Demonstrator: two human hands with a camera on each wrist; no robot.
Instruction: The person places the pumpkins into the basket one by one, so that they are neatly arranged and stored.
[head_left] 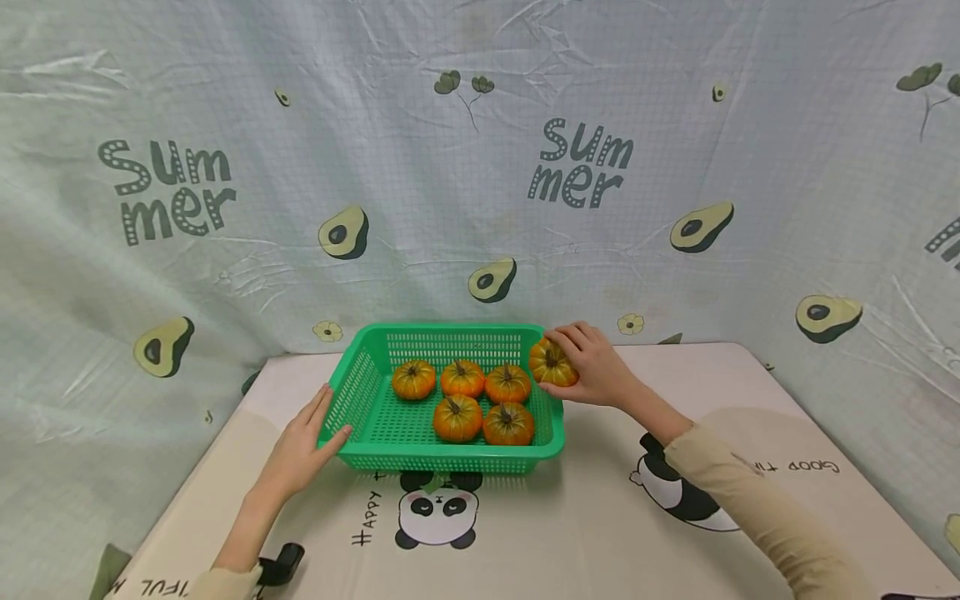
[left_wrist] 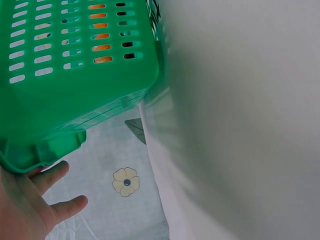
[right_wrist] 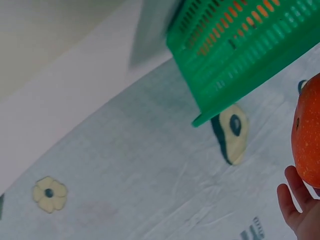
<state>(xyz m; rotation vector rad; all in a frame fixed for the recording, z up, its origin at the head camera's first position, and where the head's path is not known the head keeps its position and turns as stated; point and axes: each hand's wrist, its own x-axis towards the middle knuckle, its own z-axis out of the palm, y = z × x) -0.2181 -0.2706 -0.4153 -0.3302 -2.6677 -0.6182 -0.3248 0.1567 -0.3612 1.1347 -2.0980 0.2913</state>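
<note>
In the head view, a small orange pumpkin (head_left: pixel 553 362) is gripped by my right hand (head_left: pixel 596 367) over the right rim of a green plastic basket (head_left: pixel 450 451). The right wrist view shows the same pumpkin (right_wrist: pixel 309 132) at its edge, with fingertips against its underside. My left hand (head_left: pixel 297 446) rests at the basket's left rim, fingers extended and thumb apart. From the left wrist, this hand (left_wrist: pixel 30 205) appears right at the rim with spread fingers. Several more pumpkins (head_left: pixel 458 418) with brown stems lie inside the basket, mostly toward its right side.
The basket stands on a pale table cover (head_left: pixel 570 533) printed with pandas and lettering. Behind it hangs a light curtain (head_left: pixel 420 200) with avocado and "summer" prints, close to the basket's far side. A small black object (head_left: pixel 282 564) is beside the left wrist.
</note>
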